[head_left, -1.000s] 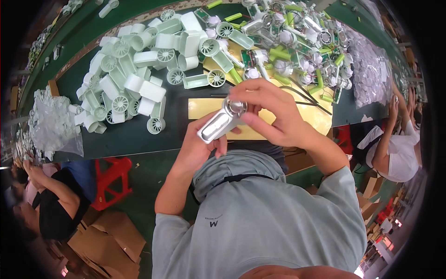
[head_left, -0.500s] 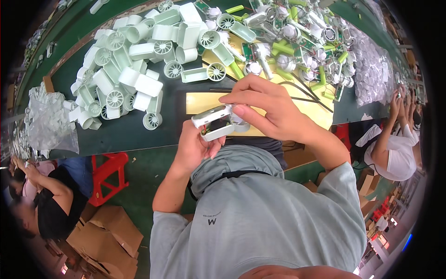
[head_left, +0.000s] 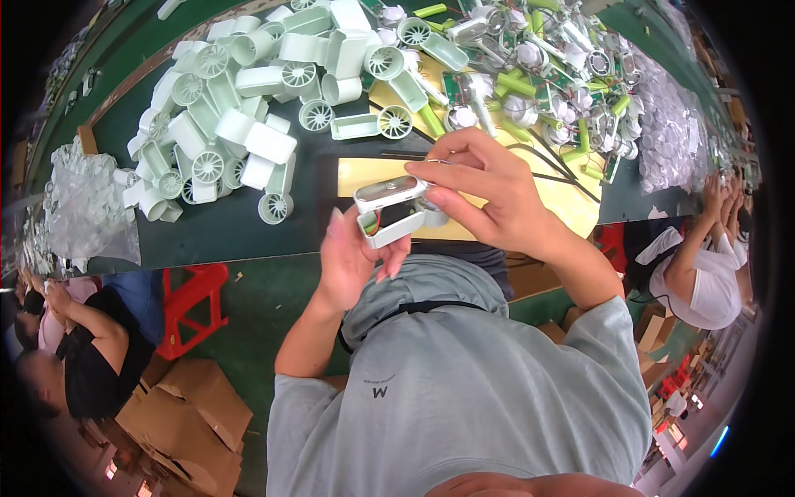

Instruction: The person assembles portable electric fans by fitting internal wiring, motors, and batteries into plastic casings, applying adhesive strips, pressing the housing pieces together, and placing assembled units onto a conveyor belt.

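Over the table's near edge I hold a half-open handheld fan (head_left: 391, 234). It has a pale green lower shell and a white upper part with a silvery oval face. A red wire and a dark part show in the gap between them. My right hand (head_left: 489, 186) pinches its round end between thumb and fingers. My left hand (head_left: 352, 261) cradles the lower shell from below, fingers curled by it and thumb standing apart. The fingertips behind the shell are hidden. Beneath the hands lies a yellow sheet (head_left: 356, 176) on the dark green table.
Pale green fan shells (head_left: 269, 142) are heaped at the left. Fan innards (head_left: 522, 108) with wires, boards and green cylinders are piled at the right. Plastic bags of parts (head_left: 671, 141) lie at both sides. Co-workers sit left and right; a red stool (head_left: 195, 311) stands left.
The fan has tilted so its silvery face turns upward, and it has shifted slightly right. My left thumb has come away from the shell; my right hand keeps its pinch.
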A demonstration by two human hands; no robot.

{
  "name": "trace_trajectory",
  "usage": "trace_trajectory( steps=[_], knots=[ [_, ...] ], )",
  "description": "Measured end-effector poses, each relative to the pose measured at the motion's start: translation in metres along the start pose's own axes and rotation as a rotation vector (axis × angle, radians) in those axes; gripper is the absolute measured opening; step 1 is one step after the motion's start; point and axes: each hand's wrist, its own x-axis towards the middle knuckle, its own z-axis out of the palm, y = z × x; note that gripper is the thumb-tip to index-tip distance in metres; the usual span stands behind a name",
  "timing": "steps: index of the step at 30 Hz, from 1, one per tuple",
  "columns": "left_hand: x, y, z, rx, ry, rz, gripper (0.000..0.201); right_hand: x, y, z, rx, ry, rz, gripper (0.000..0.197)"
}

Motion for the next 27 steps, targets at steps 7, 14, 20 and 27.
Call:
trace_trajectory(
  steps=[7,14,20,27],
  knots=[
    [-0.003,0.005,-0.001,0.270,-0.033,0.018,0.050,-0.006,-0.002,0.003,0.015,0.008,0.000,0.031],
    [0.005,0.001,-0.016,0.027,-0.023,-0.119,0.039,-0.008,-0.011,0.007,-0.018,-0.052,0.014,0.031],
    [-0.004,0.003,-0.011,-0.023,-0.190,-0.092,0.042,-0.007,-0.001,0.005,0.015,-0.039,-0.050,0.030],
    [-0.004,0.001,0.000,0.428,-0.001,0.077,0.034,-0.013,0.003,0.006,0.084,-0.053,0.008,0.029]
  ],
)
